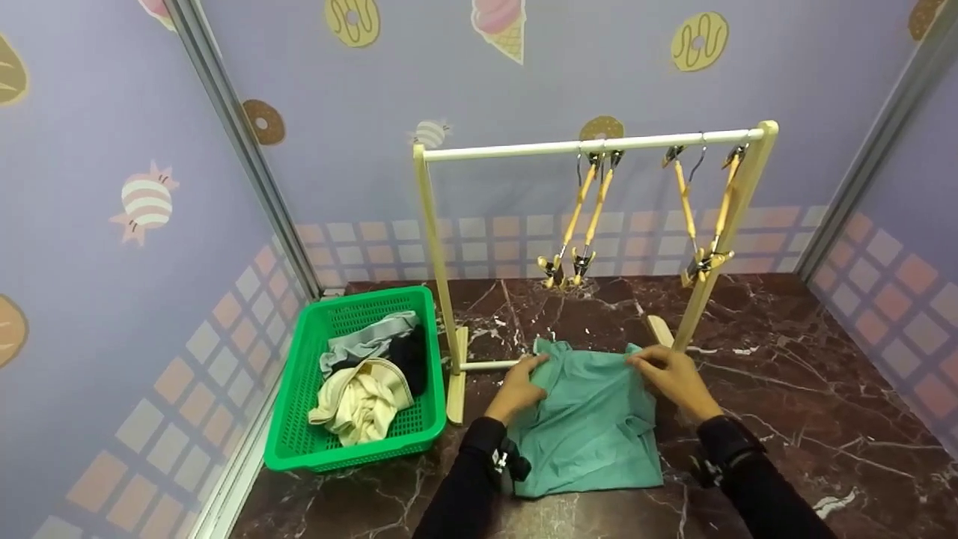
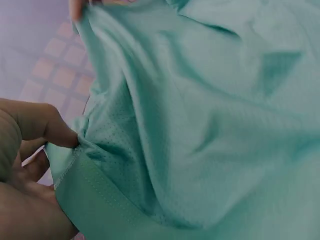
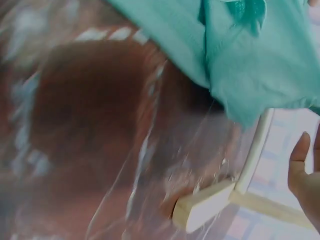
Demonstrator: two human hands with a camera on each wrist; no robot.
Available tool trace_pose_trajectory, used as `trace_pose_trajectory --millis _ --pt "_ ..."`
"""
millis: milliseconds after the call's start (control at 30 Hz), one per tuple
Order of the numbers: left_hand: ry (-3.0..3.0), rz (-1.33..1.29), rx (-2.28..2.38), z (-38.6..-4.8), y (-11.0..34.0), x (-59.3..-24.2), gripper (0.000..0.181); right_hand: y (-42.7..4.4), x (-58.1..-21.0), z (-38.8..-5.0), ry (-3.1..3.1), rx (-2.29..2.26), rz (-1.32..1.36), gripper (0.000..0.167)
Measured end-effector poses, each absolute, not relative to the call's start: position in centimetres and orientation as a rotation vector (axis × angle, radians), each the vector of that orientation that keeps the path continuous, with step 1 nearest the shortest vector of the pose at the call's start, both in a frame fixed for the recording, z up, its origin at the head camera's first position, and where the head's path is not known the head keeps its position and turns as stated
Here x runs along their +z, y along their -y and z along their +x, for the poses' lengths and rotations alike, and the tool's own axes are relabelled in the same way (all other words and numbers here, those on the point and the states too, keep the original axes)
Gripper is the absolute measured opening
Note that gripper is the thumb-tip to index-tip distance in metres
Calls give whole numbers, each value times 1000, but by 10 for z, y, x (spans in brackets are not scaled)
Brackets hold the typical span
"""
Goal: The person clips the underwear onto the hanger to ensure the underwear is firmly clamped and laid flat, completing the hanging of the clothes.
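Note:
A pair of teal underpants [image 1: 591, 427] lies spread on the dark marbled tabletop, wrinkled across the middle. At its upper left edge my left hand [image 1: 518, 389] pinches the fabric. The left wrist view shows the thumb and index finger of that left hand [image 2: 30, 165] on a stitched seam beside a wide smooth band [image 2: 105, 200], with dotted fabric next to it. My right hand [image 1: 677, 380] pinches the upper right corner between thumb and forefinger. In the right wrist view only part of the right hand [image 3: 307, 175] shows at the edge, below the cloth.
Behind the cloth stands a wooden rack [image 1: 438, 254] with a white rail [image 1: 516, 150]. Clip hangers [image 1: 591, 206] hang from its middle and right. To the left, a green basket [image 1: 281, 419] holds cream [image 1: 367, 400], grey [image 1: 374, 337] and black [image 1: 408, 359] garments. Patterned walls enclose the table.

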State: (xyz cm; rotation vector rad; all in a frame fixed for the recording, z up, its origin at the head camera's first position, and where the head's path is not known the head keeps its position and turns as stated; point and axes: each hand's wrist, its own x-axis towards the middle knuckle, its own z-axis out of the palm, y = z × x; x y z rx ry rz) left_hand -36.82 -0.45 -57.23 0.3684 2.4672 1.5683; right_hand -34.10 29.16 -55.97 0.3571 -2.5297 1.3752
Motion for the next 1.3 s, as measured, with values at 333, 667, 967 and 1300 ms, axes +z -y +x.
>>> trace_pose_trajectory --millis 333,667,967,1300 --pt "-2493 322 1523 -356 11 -575 34 -306 -568 -324 3051 1166 432 42" --pt "-2436 369 1541 -361 8 -581 68 -289 -567 -336 2843 1019 937 24" --pt "-2310 442 1561 -366 15 -580 72 -287 -572 -330 2851 1184 1206 21" --pt "-2396 835 1649 -373 18 -571 83 -267 -569 -325 3050 1144 439 56"
